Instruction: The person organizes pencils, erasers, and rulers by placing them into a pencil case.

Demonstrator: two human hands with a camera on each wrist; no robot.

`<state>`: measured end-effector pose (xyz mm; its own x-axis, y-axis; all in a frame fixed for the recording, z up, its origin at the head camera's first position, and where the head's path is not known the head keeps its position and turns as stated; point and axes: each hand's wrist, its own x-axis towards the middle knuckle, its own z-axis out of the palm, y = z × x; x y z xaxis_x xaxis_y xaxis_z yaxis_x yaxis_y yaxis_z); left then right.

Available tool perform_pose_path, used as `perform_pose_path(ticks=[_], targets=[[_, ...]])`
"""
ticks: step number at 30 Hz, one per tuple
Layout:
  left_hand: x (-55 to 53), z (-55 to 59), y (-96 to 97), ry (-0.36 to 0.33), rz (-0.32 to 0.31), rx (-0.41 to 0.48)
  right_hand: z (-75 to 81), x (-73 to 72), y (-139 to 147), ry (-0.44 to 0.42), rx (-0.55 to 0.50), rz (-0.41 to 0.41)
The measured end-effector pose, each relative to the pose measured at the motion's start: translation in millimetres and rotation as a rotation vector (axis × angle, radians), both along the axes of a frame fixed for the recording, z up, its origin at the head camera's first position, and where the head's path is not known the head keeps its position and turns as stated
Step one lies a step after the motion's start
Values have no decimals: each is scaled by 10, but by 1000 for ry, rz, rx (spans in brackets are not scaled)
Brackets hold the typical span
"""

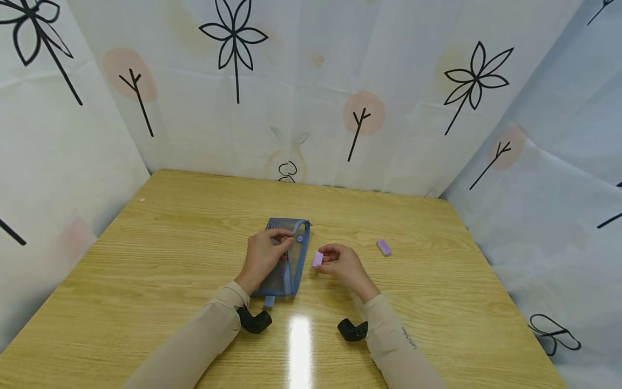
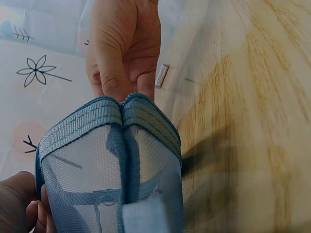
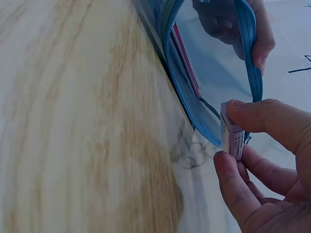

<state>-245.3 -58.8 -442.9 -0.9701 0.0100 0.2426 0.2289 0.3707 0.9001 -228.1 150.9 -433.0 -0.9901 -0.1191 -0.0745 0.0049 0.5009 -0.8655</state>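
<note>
Pouch (image 1: 278, 280) on table (image 1: 146, 292), loose block (image 1: 384, 247) to its right, cloth (image 1: 301, 81) behind

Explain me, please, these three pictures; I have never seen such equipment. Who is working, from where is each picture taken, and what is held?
No robot is here: a person works with two bare hands. The wide picture comes from a camera on the head, looking forward and down; the other two come from cameras on the left and right wrists. On the wooden table is a blue mesh pouch, its mouth open. The fingers of the left hand hold its edge. The fingers of the right hand pinch a small purple block near that opening. A second purple block lies farther right on the table.
</note>
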Motion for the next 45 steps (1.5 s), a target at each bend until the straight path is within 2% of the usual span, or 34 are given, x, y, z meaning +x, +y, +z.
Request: perform_pose_path(ticks=[18, 29, 36, 45], targets=[[-3, 33, 2, -8, -6, 11, -77, -14, -144, 13, 14, 66], [-17, 23, 6, -1, 9, -2, -144, -2, -299, 11, 12, 145], [1, 23, 6, -10, -1, 15, -148, 16, -368, 3, -2, 173], [10, 47, 3, 1, -7, 6, -135, 13, -405, 19, 29, 200]])
